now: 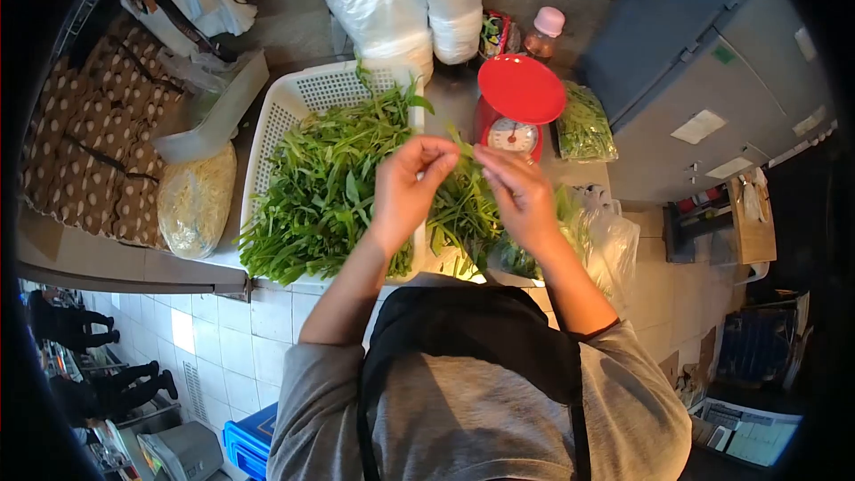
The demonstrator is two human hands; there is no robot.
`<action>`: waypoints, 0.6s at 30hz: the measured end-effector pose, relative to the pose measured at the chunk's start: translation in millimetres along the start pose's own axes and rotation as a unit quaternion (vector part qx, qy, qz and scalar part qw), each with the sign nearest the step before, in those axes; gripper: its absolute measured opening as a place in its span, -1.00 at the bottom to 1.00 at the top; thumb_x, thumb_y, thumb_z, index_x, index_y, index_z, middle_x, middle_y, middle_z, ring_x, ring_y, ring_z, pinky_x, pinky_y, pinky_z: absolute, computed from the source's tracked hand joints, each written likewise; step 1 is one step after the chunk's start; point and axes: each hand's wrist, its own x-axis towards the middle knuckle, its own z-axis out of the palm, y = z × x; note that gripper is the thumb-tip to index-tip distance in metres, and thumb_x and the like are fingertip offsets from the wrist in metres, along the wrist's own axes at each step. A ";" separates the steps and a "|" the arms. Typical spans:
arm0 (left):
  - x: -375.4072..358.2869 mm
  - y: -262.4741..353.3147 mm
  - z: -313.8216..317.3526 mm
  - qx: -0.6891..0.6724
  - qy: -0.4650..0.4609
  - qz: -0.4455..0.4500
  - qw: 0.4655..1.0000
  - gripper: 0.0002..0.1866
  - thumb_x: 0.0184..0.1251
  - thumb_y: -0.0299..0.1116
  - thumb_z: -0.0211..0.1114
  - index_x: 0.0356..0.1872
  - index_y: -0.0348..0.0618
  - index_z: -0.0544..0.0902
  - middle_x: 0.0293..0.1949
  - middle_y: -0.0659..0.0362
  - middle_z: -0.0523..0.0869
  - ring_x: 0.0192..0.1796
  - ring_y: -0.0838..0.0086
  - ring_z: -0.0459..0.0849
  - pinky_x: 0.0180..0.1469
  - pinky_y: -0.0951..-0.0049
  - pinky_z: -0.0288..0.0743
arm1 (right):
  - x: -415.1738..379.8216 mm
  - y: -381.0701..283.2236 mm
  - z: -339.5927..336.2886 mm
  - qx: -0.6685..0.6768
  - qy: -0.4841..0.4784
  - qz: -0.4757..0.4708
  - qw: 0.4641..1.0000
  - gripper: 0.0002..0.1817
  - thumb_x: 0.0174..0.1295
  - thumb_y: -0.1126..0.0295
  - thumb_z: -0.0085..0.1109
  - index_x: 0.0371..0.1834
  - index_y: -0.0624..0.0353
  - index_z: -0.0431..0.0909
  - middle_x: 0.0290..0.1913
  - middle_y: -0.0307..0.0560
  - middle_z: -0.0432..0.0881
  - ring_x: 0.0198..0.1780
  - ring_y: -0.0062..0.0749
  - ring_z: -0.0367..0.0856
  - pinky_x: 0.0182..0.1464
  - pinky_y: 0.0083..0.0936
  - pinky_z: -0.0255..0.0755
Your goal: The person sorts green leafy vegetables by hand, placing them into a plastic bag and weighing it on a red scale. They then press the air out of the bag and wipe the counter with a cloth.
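Note:
My left hand (411, 180) and my right hand (521, 189) are raised close together, thumbs and fingertips pinched. A thin leafy green stem (455, 135) shows between their fingertips, partly hidden by the fingers. Under and beside my left hand, a heap of long-leaved greens (312, 183) fills a white perforated plastic basket (267, 125). More loose greens (463, 214) lie below the two hands, to the right of the basket. Behind my right hand stands a red dial scale (521, 89) with nothing on its pan.
A bag of packed greens (585, 125) lies right of the scale, and clear plastic bags (610, 245) lie near the counter's right edge. Rolls of plastic bags (383, 13) stand at the back. Left are a bag of sprouts (198, 205) and egg trays (89, 134). Two people (107, 392) stand lower left.

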 end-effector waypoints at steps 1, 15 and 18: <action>-4.0 -9.6 5.3 -0.023 0.001 -0.020 1.000 -0.86 0.30 -0.57 0.20 -0.13 -0.25 0.55 -0.17 0.18 0.68 -0.18 0.63 0.58 -0.03 0.61 0.45 | -3.5 4.2 1.0 -0.019 -0.006 -0.002 1.000 -0.76 0.16 0.60 0.15 -0.08 0.25 0.60 -0.12 0.06 0.65 -0.08 -0.12 0.62 0.00 -0.37 0.44; -13.5 -45.1 24.6 -0.086 0.079 -0.012 0.993 -0.91 0.28 -0.61 0.22 -0.23 -0.28 0.61 -0.21 0.18 0.71 -0.19 0.63 0.62 -0.05 0.61 0.48 | -16.2 30.5 14.0 -0.137 -0.013 -0.056 0.989 -0.81 0.05 0.57 0.21 -0.23 0.20 0.60 -0.36 -0.03 0.56 -0.29 -0.11 0.51 -0.23 -0.31 0.34; -21.1 -56.6 29.0 0.024 0.083 0.022 0.996 -0.91 0.27 -0.65 0.19 -0.24 -0.31 0.58 -0.16 0.08 0.69 -0.12 0.56 0.63 0.01 0.55 0.50 | -23.3 39.0 25.7 -0.067 0.021 0.015 0.997 -0.81 0.05 0.59 0.19 -0.24 0.21 0.57 -0.36 0.01 0.51 -0.30 -0.07 0.48 -0.24 -0.31 0.33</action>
